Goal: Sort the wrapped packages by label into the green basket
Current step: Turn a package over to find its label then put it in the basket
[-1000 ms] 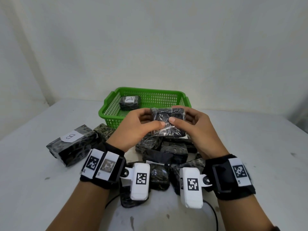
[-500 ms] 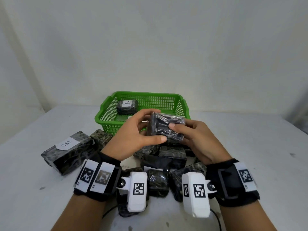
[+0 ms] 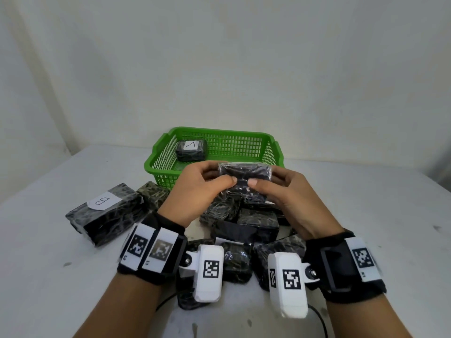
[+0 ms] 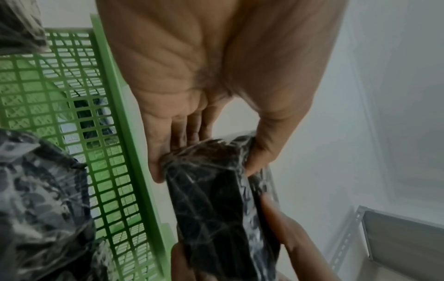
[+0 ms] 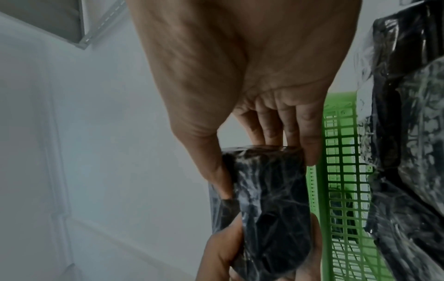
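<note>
Fingers of both hands are pinching an unlabelled-side package just before the green basket; one "A" package is lying inside, the pile on the counter remaining.

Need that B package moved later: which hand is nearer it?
Left. The left hand is just right of the B package; the right hand is further right.

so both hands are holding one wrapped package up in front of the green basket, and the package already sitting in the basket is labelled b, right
Not quite: the package in the basket is labelled A, as the head view shows. The B label is on a package on the table, off to the left. The rest holds: the left hand and right hand both grip the held package in front of the green basket.
</note>
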`<state>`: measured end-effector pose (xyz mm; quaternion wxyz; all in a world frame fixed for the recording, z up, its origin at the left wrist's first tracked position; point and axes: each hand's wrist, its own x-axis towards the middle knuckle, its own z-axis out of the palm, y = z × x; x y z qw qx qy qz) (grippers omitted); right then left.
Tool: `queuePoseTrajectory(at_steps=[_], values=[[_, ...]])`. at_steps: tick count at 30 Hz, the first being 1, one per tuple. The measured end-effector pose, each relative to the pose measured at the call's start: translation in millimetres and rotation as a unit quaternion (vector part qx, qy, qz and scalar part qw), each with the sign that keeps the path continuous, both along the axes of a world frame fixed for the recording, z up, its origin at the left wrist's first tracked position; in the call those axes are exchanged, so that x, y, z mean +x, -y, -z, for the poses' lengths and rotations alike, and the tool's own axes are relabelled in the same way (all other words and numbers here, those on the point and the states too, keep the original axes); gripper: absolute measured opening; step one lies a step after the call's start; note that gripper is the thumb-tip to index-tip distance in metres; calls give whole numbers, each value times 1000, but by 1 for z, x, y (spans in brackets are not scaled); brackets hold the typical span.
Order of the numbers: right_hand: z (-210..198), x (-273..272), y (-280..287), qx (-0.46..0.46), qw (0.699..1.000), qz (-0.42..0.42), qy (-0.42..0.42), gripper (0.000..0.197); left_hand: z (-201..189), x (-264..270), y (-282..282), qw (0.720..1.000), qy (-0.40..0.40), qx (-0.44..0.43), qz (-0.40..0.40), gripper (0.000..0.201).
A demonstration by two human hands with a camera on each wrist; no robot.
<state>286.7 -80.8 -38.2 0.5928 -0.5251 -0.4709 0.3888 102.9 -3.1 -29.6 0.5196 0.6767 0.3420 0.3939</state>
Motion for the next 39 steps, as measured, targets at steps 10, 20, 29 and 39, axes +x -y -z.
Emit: queuePoseTrajectory(at_steps=[10, 20, 29, 39], values=[[-1, -4, 1, -11, 1000, 7, 4, 47, -2, -2, 1, 1000, -1, 11, -2, 31], [-6, 2, 5, -60, 996, -63, -24, 60, -3, -3, 3, 998, 20, 66, 6, 46], [-6, 7, 6, -28, 994, -29, -105, 56, 2, -1, 2, 996, -18, 21, 80, 86], [-2, 3, 4, 7, 998, -12, -56, 57, 0, -2, 6, 998, 15, -17, 65, 67]])
